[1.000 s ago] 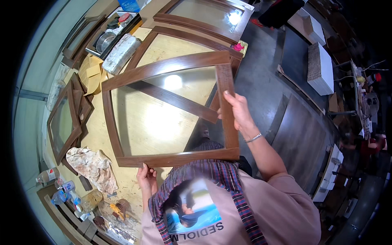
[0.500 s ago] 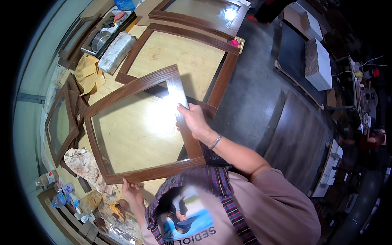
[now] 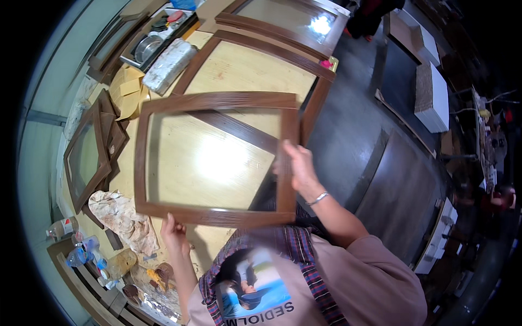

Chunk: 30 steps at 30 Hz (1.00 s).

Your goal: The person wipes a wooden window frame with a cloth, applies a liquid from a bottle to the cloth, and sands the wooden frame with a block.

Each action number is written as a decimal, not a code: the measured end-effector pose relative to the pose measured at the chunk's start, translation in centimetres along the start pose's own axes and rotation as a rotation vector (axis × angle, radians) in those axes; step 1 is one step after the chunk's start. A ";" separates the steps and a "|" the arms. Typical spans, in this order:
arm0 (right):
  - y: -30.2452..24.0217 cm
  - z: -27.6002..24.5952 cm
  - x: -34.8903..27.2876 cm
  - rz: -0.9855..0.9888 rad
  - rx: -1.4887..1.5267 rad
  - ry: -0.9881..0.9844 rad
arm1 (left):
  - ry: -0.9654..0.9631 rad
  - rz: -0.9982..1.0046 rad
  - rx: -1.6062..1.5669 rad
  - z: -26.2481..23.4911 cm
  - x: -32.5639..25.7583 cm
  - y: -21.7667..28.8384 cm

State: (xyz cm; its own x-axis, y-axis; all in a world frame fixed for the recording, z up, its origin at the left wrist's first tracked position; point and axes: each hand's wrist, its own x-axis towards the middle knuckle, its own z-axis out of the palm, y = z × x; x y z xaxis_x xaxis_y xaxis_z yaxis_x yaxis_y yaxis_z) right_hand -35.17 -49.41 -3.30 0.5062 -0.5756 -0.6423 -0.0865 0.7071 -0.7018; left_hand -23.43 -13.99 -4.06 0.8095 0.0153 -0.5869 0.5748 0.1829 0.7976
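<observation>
A brown wooden frame (image 3: 234, 100) is raised above the pale table (image 3: 213, 247). My right hand (image 3: 300, 169) grips its right side, thumb on the front face and fingers behind. At the lower left, my left hand (image 3: 175, 237) pinches the bottom rail from below. Whether a glass pane fills the opening I cannot tell; a bright glare shows in it. A larger brown frame (image 3: 261, 49) lies on the table beyond, partly hidden behind the held one. Farther off lies another brown frame with a reflective pane (image 3: 288, 24).
A stained cloth (image 3: 124, 220) and plastic bottles (image 3: 81, 255) lie at the left. Smaller frames (image 3: 103, 157) lean near the wall. Yellow sheets (image 3: 129, 89), a whitish block (image 3: 169, 65) and a tool tray (image 3: 157, 41) sit farther back. White panels (image 3: 432, 100) are stacked at right. Another person (image 3: 372, 19) stands beyond.
The held frame has turned clockwise to nearly level and shifted right. Both hands have moved with it, keeping their holds. The surroundings have shifted slightly right in view.
</observation>
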 end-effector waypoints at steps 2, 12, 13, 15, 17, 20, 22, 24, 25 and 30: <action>-1.3 -2.8 0.9 -0.020 -0.017 0.042 | -0.069 -0.009 0.026 3.8 0.9 0.2; -5.9 -8.2 3.8 -0.148 0.141 0.179 | -0.288 -0.082 0.135 14.4 5.2 -0.8; -6.1 -8.2 4.2 -0.145 0.142 0.187 | -0.293 -0.082 0.138 15.1 5.7 -0.6; -6.5 -8.1 5.3 -0.136 0.153 0.197 | -0.300 -0.076 0.148 16.6 6.5 -0.1; -6.7 -7.9 6.3 -0.122 0.167 0.204 | -0.299 -0.074 0.153 17.6 7.8 -0.1; -7.3 -7.0 7.5 -0.116 0.149 0.236 | -0.294 -0.063 0.179 18.9 10.3 0.2; -7.4 -6.5 8.4 -0.131 0.155 0.233 | -0.282 -0.051 0.201 20.3 11.6 0.7; -7.7 -5.7 9.2 -0.140 0.168 0.242 | -0.262 -0.036 0.224 21.5 13.0 1.1; -7.8 -5.1 9.5 -0.141 0.178 0.251 | -0.252 -0.029 0.235 22.0 13.5 1.2; -8.3 -3.7 10.9 -0.159 0.191 0.234 | -0.203 0.036 0.352 23.4 14.7 1.9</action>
State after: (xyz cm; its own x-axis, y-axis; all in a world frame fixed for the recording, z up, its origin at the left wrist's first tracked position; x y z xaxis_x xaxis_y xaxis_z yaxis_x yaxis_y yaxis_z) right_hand -32.15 -63.04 -5.60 0.2876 -0.7477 -0.5985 0.1511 0.6525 -0.7426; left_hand -7.63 -36.37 -7.93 0.8166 -0.1848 -0.5468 0.5233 -0.1626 0.8365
